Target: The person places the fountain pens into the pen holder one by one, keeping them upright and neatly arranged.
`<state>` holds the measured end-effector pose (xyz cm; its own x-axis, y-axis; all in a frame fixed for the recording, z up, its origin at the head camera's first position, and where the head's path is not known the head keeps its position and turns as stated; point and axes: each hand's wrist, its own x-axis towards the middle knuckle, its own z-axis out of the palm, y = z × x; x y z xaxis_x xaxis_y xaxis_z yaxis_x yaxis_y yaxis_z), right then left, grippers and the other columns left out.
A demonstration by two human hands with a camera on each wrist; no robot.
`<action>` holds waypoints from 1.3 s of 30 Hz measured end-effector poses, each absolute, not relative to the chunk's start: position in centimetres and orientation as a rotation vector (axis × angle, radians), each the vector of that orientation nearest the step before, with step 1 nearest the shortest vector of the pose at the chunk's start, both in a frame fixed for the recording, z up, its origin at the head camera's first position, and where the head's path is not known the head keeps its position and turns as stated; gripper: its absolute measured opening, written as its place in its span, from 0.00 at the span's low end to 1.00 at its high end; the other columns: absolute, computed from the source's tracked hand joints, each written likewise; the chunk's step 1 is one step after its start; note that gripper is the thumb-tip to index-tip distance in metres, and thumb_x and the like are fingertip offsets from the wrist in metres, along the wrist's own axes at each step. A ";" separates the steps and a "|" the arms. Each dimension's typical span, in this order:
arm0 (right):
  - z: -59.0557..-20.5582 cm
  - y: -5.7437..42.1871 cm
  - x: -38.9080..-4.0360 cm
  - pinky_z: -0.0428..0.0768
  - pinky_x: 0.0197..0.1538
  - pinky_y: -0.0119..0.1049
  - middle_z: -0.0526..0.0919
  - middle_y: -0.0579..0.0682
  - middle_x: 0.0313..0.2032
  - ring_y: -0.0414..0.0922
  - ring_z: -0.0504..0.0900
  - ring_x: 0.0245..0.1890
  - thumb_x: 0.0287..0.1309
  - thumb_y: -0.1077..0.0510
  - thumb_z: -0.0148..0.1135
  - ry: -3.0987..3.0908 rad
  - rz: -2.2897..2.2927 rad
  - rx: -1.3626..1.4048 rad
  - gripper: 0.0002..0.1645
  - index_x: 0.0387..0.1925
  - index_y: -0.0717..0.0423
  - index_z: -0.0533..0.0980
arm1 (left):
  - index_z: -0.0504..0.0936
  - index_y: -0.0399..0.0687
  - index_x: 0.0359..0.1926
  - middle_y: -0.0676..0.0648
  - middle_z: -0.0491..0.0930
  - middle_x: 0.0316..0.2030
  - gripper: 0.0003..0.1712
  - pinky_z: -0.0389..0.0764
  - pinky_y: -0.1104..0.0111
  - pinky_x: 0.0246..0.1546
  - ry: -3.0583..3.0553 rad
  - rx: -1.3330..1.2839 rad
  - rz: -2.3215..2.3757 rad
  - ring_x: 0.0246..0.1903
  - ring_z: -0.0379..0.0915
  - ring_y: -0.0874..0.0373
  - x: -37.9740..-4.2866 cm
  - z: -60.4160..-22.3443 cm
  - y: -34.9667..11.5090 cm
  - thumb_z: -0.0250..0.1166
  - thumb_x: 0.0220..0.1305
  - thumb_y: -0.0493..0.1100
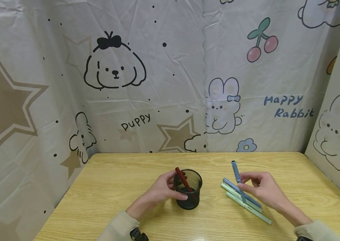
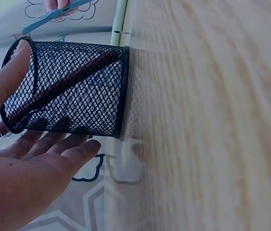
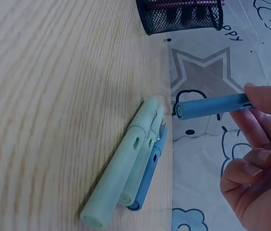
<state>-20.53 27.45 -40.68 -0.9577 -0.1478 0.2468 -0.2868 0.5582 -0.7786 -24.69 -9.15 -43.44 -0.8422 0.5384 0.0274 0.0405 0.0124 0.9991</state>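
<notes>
A black mesh pen holder (image 1: 189,201) stands upright on the table, with a dark red pen (image 1: 183,179) leaning inside it. My left hand (image 1: 165,189) grips the holder from its left side, thumb (image 2: 18,67) at the rim and fingers around the back. To the right, my right hand (image 1: 261,187) pinches a blue pen (image 1: 235,174) between thumb and fingertips, tilted and raised above the table in the right wrist view. Below it lie another blue pen (image 3: 150,173) and two light green pens (image 3: 121,173), side by side.
The light wooden table (image 1: 112,187) runs back to a hanging cloth (image 1: 173,83) printed with cartoon animals and stars. More of this cloth hangs at the left and right sides. A dark watch (image 1: 139,234) is on the left wrist.
</notes>
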 end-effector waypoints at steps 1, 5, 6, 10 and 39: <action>-40.7 27.3 -20.5 0.62 0.21 0.34 0.87 0.46 0.34 0.36 0.59 0.18 0.62 0.60 0.77 -2.625 1.360 0.376 0.16 0.49 0.62 0.87 | 0.69 0.34 0.74 0.32 0.78 0.64 0.47 0.76 0.53 0.65 1.936 0.595 1.886 0.62 0.78 0.43 -24.7 -43.4 -9.2 0.79 0.54 0.25; -40.5 26.6 -20.4 0.62 0.21 0.33 0.87 0.45 0.33 0.35 0.59 0.17 0.61 0.60 0.77 -2.584 1.382 0.405 0.14 0.47 0.60 0.88 | 0.69 0.33 0.74 0.32 0.76 0.66 0.46 0.74 0.51 0.66 1.940 0.607 1.877 0.63 0.76 0.42 -24.7 -43.4 -9.2 0.78 0.55 0.25; -40.5 26.4 -20.4 0.62 0.21 0.33 0.87 0.45 0.32 0.35 0.59 0.17 0.60 0.61 0.77 -2.575 1.383 0.416 0.14 0.47 0.60 0.88 | 0.69 0.33 0.74 0.32 0.76 0.66 0.46 0.74 0.50 0.67 1.942 0.608 1.874 0.64 0.76 0.42 -24.7 -43.4 -9.2 0.78 0.55 0.26; -40.3 25.7 -20.3 0.62 0.21 0.34 0.84 0.46 0.30 0.36 0.60 0.17 0.61 0.62 0.77 -2.555 1.398 0.444 0.13 0.47 0.60 0.88 | 0.70 0.34 0.73 0.33 0.76 0.66 0.46 0.74 0.50 0.67 1.948 0.599 1.876 0.63 0.77 0.43 -24.7 -43.4 -9.2 0.79 0.55 0.26; -37.4 20.8 -21.0 0.58 0.22 0.35 0.80 0.47 0.25 0.38 0.57 0.17 0.61 0.61 0.77 -2.443 1.502 0.530 0.06 0.41 0.54 0.89 | 0.68 0.33 0.75 0.34 0.74 0.68 0.47 0.70 0.50 0.70 1.956 0.618 1.851 0.65 0.75 0.44 -24.7 -43.3 -9.1 0.79 0.57 0.28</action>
<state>-20.96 20.75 -37.37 -0.9096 -0.1853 0.3718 -0.4155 0.4111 -0.8114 -24.71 -9.13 -43.34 -0.8327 0.5530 0.0272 0.0578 0.0379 0.9976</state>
